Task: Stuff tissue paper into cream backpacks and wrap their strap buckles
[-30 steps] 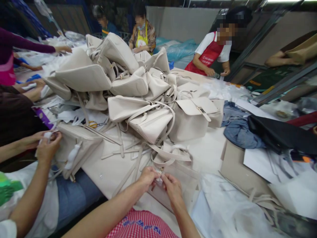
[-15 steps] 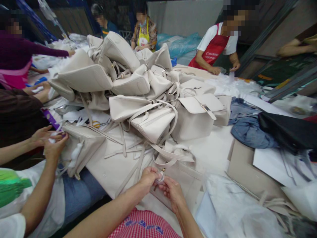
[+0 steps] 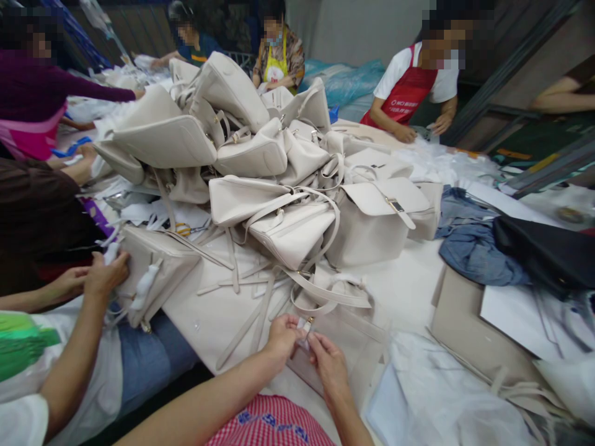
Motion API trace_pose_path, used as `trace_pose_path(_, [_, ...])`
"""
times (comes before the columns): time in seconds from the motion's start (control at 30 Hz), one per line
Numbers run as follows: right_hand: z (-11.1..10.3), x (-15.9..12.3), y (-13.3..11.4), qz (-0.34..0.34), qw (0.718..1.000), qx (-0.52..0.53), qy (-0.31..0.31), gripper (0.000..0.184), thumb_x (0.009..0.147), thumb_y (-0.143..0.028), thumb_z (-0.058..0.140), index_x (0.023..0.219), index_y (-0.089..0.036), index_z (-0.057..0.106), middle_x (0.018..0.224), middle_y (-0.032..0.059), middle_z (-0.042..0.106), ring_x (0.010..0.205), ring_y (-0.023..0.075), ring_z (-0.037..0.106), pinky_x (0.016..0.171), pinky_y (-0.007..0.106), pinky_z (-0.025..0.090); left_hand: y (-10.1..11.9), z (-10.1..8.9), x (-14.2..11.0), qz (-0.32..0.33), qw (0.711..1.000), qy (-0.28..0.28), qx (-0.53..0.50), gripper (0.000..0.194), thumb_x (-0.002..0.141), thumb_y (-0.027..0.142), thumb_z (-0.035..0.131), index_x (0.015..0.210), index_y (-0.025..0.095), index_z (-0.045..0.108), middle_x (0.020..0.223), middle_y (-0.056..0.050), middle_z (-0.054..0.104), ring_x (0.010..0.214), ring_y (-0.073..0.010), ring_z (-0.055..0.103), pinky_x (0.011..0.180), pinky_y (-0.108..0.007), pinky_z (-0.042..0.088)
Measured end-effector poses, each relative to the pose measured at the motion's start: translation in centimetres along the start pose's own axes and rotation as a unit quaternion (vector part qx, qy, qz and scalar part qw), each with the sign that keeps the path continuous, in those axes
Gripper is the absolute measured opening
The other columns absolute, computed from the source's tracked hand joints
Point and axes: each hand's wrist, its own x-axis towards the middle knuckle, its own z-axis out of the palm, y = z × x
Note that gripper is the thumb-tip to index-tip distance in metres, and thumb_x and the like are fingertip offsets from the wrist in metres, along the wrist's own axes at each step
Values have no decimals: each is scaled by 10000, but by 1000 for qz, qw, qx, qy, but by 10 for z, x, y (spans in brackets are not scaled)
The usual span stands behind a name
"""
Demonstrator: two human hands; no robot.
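Both hands are closed at a gold-coloured metal clasp [image 3: 307, 323] on a beige handbag. My left hand [image 3: 282, 337] pinches a small pale, see-through wrapping piece [image 3: 303, 331] at the clasp. From the other side, my right hand [image 3: 329, 362] has thumb and fingertips pressed on the same wrapping. Under my hands lies the bag's flat beige panel [image 3: 346, 337], which looks partly covered by clear film. Just beyond the clasp, the bag's strap [image 3: 325, 303] curves in a loop. The exact fingertip contact is too small to make out.
A tall heap of beige handbags [image 3: 242, 148] fills the table's middle. At left, a co-worker's hands [image 3: 100, 275] work at another bag [image 3: 158, 266]. Yellow-handled scissors [image 3: 185, 229] lie behind it. White plastic bags [image 3: 441, 384], blue cloth [image 3: 478, 248] and a black bag [image 3: 543, 248] lie right.
My hands stay at the clasp, and my right fingertips have closed in on the wrapping. The co-worker's hands at left have moved slightly apart. The view has shifted a little.
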Motion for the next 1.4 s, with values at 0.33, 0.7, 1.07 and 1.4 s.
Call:
trace_pose_path(0.33, [-6, -1, 9, 54, 994, 95, -17, 410, 609, -514, 703, 826, -166, 717, 629, 15, 656, 530, 124, 517, 476, 217, 359, 7, 0, -1, -84, 996, -24, -27, 108, 520, 101, 644, 595, 139, 577, 534, 10, 575, 507, -108, 525, 510, -222, 356])
trace_pose_path(0.7, [7, 5, 8, 38, 997, 65, -7, 384, 565, -499, 757, 715, -150, 702, 553, -24, 569, 474, 83, 412, 417, 193, 278, 10, 0, -2, -70, 997, -19, 21, 134, 548, 77, 584, 590, 171, 498, 475, 51, 521, 442, -92, 472, 455, -209, 309])
trace_pose_path(1.07, [11, 10, -4, -2, 999, -48, 22, 226, 627, -387, 637, 538, -182, 601, 470, -62, 486, 456, 96, 356, 470, 242, 267, 22, -9, 0, -60, 995, -67, 51, 80, 605, 173, 557, 617, 128, 623, 515, 7, 567, 501, -112, 515, 474, -215, 358])
trace_pose_path(1.4, [7, 9, -5, -20, 997, -74, -5, 236, 659, -411, 598, 577, -189, 588, 490, -59, 494, 476, 109, 383, 495, 241, 304, 15, -12, 17, -121, 985, -109, 48, 143, 555, 179, 704, 601, 143, 573, 434, 52, 505, 387, -55, 388, 424, -194, 304])
